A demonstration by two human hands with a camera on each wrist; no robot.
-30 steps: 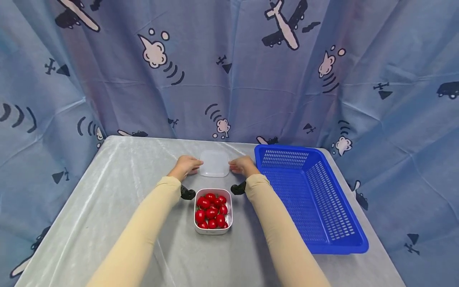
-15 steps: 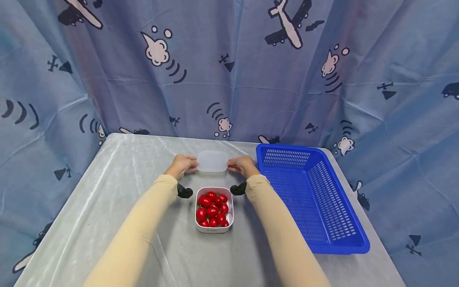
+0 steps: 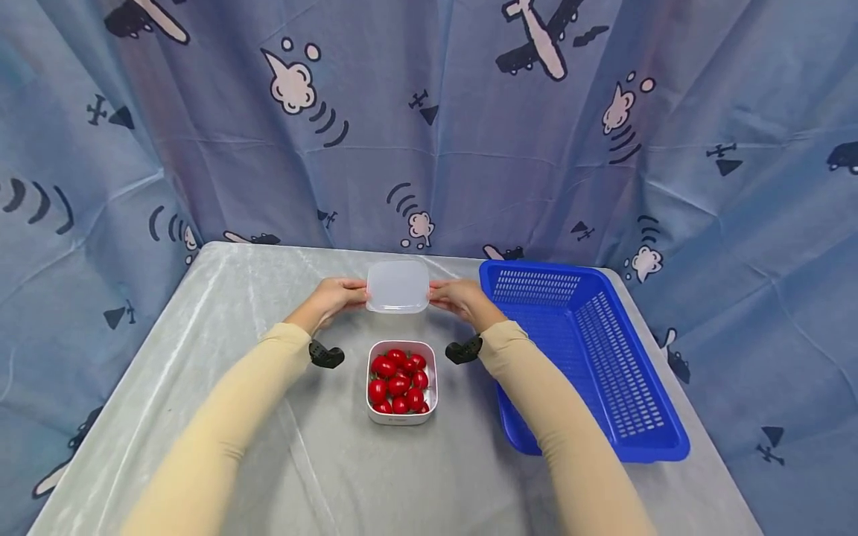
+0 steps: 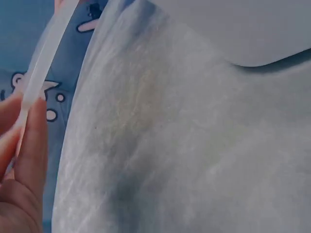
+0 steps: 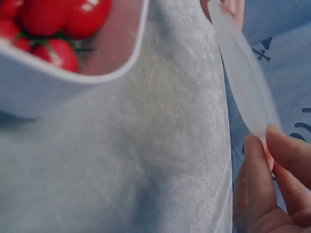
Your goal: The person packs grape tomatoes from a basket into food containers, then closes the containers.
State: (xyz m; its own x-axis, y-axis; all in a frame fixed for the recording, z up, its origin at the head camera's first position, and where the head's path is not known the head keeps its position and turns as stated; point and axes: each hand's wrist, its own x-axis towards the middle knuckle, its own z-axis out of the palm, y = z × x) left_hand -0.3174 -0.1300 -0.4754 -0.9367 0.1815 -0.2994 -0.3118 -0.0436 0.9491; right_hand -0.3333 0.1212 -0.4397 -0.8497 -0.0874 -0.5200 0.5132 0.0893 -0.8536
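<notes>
Both hands hold a translucent white plastic lid (image 3: 398,286) above the far part of the table. At its left edge my left hand (image 3: 333,299) pinches it between thumb and fingers. My right hand (image 3: 467,300) pinches the opposite edge the same way; the right wrist view shows the lid (image 5: 245,80) thin and edge-on. Nearer to me a white square container (image 3: 402,419) with an open top stands on the table, holding several red cherry tomatoes (image 3: 398,384). The container lies between my forearms, apart from both hands.
A blue perforated plastic basket (image 3: 653,450) stands at the right, partly under my right forearm in the head view. A pale grey cover lies over the table (image 3: 201,357). Behind hangs a blue patterned curtain (image 3: 375,97).
The lid has come up off the table in both hands and shows larger and farther up in view. My forearms have spread apart slightly. The tomato container stays put.
</notes>
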